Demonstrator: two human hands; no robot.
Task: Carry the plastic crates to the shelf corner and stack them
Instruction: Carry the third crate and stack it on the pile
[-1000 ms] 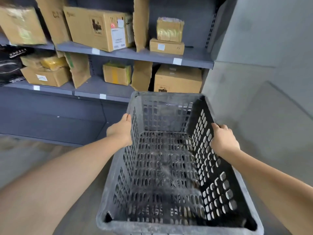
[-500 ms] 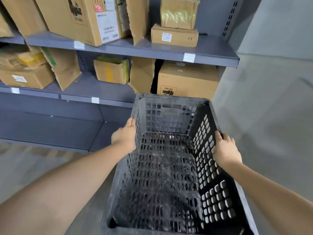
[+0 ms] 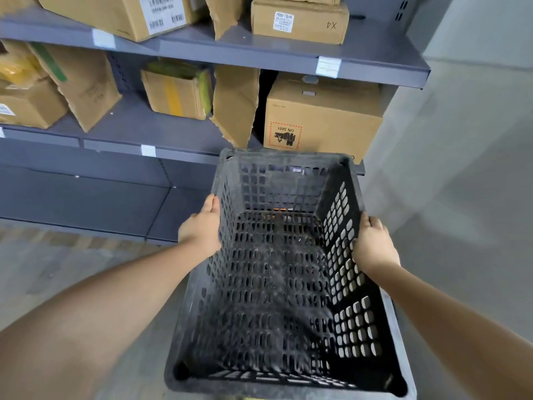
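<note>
A black perforated plastic crate [image 3: 277, 284] fills the lower middle of the head view, held up in front of me and empty inside. My left hand [image 3: 202, 229] grips its left rim from outside. My right hand [image 3: 373, 246] grips the right rim. The crate's far edge sits just in front of the right end of the grey metal shelf [image 3: 184, 157]. Something orange shows faintly through the holes at the crate's far bottom; I cannot tell what it is.
The shelf holds cardboard boxes: one with a UN 3481 label [image 3: 323, 119] right behind the crate, a torn cardboard sheet [image 3: 235, 105] beside it, others further left. A grey wall [image 3: 467, 140] stands to the right. The concrete floor [image 3: 57, 269] lies at lower left.
The shelf and its boxes have grown larger and moved down in view as I carried the crate closer to the shelf's right end. Both hands keep their grip.
</note>
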